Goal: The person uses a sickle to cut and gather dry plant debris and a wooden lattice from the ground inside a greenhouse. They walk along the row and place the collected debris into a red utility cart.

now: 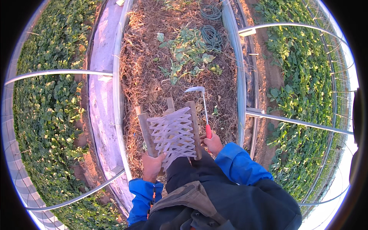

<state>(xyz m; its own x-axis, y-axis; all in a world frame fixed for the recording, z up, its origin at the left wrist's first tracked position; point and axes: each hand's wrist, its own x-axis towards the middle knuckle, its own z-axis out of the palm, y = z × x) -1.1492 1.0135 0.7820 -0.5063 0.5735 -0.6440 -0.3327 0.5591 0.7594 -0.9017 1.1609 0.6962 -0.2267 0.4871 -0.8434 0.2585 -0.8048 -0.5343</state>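
the wooden frame, stool-like with a strapped seat, sits at the near middle of the scene, just beyond the person's knees and above a strip of dry, matted straw. it will probably feel moderately light but awkward: the timber should be stiff, while the webbing likely gives under pressure. the bare rails look the surest place to take hold, one on each side, since loose straps could shift or snag fingers. the left grip is closed around the near end of the left rail, its thumb lying toward the webbing. the right grip is wrapped around the red handle of a sickle, close beside the right rail; whether its fingers also touch that rail, i cannot tell. the sickle is likely light and rigid, safest by the handle, as the blade could cut.

the frame's wood is brown and weathered, with squared rails and another post end showing at the far side. pale greyish-purple straps criss-cross between the rails in an open diamond lattice, dangling at the near edge. the sickle has a thin metal shaft pointing far, its curved, silvery blade turned left.
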